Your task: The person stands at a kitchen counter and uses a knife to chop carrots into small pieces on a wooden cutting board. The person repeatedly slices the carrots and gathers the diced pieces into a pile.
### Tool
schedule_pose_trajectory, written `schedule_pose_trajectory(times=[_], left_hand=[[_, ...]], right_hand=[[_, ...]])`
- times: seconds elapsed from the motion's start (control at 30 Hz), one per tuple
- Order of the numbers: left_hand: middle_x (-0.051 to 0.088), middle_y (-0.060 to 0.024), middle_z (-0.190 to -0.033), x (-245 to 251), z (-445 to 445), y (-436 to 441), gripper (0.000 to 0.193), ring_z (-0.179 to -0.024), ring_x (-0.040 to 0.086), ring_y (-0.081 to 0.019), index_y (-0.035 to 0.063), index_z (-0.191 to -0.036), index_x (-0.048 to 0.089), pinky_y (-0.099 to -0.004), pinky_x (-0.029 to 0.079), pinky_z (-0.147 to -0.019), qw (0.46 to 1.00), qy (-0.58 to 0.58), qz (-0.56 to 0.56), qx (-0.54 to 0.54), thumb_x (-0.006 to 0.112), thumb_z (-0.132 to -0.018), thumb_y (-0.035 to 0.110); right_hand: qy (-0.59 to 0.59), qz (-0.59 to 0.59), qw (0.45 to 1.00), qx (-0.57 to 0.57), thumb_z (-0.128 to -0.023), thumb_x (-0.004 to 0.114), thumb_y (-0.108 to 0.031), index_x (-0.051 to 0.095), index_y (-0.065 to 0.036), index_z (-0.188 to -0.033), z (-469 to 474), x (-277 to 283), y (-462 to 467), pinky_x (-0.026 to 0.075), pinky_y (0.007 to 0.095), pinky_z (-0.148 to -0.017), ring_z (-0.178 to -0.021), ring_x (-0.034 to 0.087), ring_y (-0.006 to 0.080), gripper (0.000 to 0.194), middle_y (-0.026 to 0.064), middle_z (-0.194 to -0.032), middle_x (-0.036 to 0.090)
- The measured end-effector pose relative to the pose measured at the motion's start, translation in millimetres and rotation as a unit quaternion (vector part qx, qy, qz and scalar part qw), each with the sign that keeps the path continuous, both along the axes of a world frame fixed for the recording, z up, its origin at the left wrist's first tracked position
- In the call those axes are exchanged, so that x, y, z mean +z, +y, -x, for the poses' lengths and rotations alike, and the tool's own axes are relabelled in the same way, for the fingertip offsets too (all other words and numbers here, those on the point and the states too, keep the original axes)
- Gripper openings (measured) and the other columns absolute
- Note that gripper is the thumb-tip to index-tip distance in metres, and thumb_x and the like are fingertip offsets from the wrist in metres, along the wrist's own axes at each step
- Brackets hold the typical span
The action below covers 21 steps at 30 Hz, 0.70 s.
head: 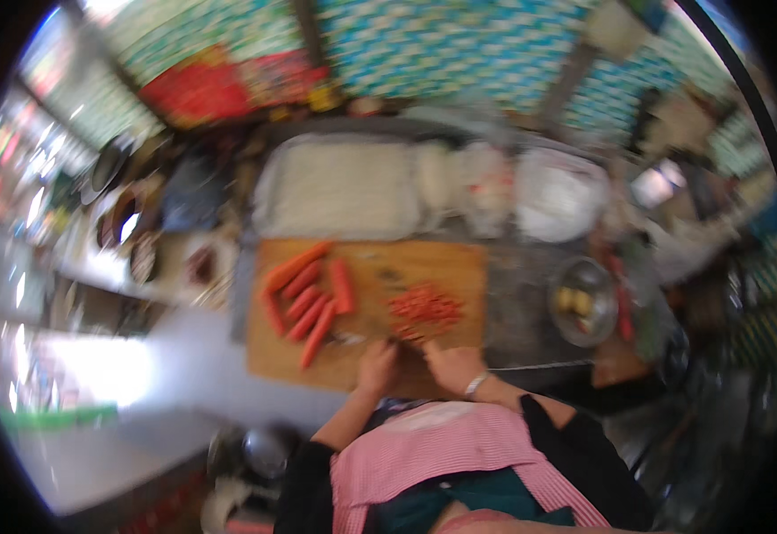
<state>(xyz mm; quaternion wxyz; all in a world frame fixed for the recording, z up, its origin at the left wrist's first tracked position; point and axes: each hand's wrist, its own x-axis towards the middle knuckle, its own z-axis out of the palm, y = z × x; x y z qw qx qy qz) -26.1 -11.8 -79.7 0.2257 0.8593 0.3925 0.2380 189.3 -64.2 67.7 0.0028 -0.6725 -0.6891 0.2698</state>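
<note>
A wooden cutting board [368, 320] lies before me. My left hand [379, 366] rests at its near edge, fingers curled near a dark thing too blurred to name. To its right, my right hand [455, 367], with a bracelet at the wrist, has its fingertips at the near side of a pile of chopped carrot [426, 308]; blur hides whether it grips anything. Several peeled orange carrots [305, 304] lie together on the board's left half, and one thicker carrot piece [341, 286] lies just right of them.
Behind the board stand a wide plastic-covered tray [341, 187] and white plastic bags [558, 193]. A metal bowl [583, 302] holding yellowish pieces is on the right. Bowls and pots crowd the left side, above a pale tabletop [228, 374].
</note>
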Motion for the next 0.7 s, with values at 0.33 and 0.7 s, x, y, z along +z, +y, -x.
schedule_pose_trajectory(times=[0.33, 0.7], left_hand=[[0.064, -0.0132, -0.098, 36, -2, 9, 0.021, -0.091, 0.062, -0.0370, 0.0074, -0.095, 0.068, -0.0465, 0.056, -0.077, 0.999, 0.021, -0.032, -0.010, 0.067, -0.074, 0.007], [0.063, -0.0109, -0.095, 33, 3, 8, 0.018, -0.088, 0.063, -0.0337, 0.0113, -0.090, 0.069, -0.0448, 0.055, -0.073, 0.997, -0.016, -0.081, -0.004, 0.068, -0.072, 0.008]], right_hand=[[0.076, -0.036, 0.996, -0.014, -0.097, 0.051, -0.021, 0.051, -0.008, -0.113, -4, -7, -8, 0.053, 0.0589, -0.061, -0.070, 0.071, 0.0460, 0.020, 0.0239, -0.075, 0.071], [0.074, 0.008, 0.997, -0.005, -0.100, 0.052, -0.024, 0.050, -0.008, -0.116, 5, 7, -5, 0.052, 0.0625, -0.066, -0.075, 0.071, 0.0489, 0.023, 0.0267, -0.079, 0.072]])
